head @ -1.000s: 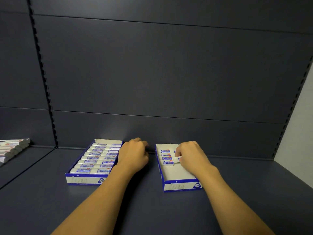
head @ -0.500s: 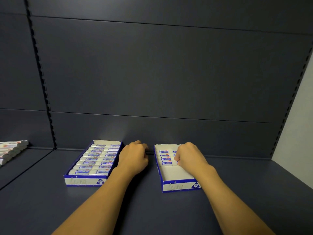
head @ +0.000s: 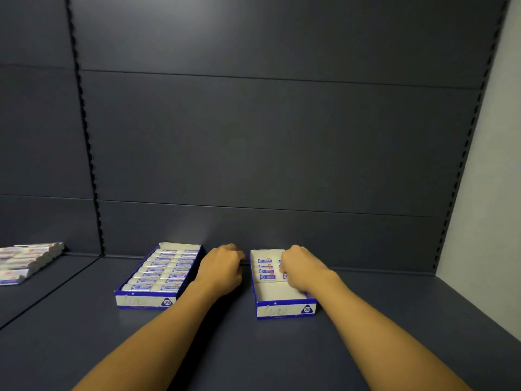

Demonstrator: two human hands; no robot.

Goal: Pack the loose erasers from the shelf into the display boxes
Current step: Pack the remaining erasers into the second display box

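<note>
Take the right-hand display box (head: 284, 309) as your landmark. Your right hand (head: 303, 270) sits curled over its back half, knuckles up — I cannot tell whether it has an eraser pinched underneath. Packed erasers (head: 266, 269) fill only the rear rows; the front stretch of the box floor is bare. Seat the next one flush against the last row, label up, before letting go. Your left hand (head: 221, 270) rests loosely closed just left of the box, seemingly empty — use it to steady the wall. The full box (head: 146, 301) lies further left; loose stock (head: 22, 262) far left.
</note>
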